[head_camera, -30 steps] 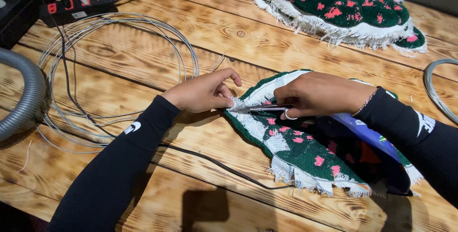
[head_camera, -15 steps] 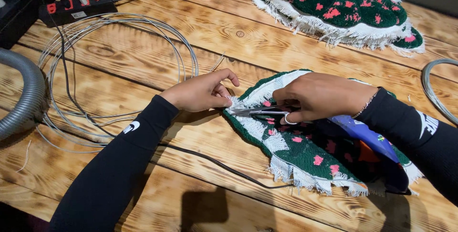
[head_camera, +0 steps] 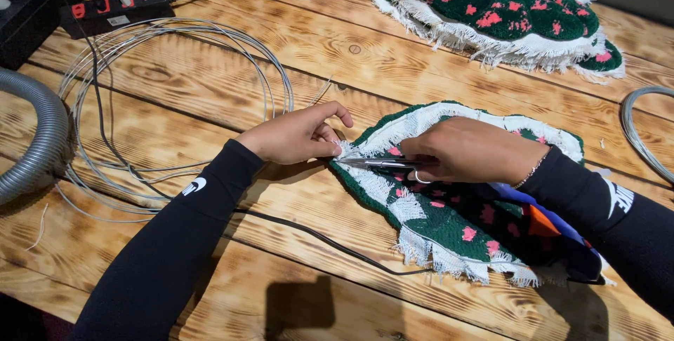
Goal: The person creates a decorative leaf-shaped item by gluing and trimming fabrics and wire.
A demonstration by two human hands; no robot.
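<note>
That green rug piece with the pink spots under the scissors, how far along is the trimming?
Done: I cannot tell how much edge is already cut. In hand: the right hand holds scissors at the white fringe of the green rug piece, while the left hand pinches the fringe at the blade tips. Left: the near edge still looks ragged, and a second rug piece lies further back, also fringed.

Left: wire coil (head_camera: 175, 102) and grey hose (head_camera: 35, 144) crowd the desk (head_camera: 421, 67).
Front edge: bare boards — open passage.
</note>
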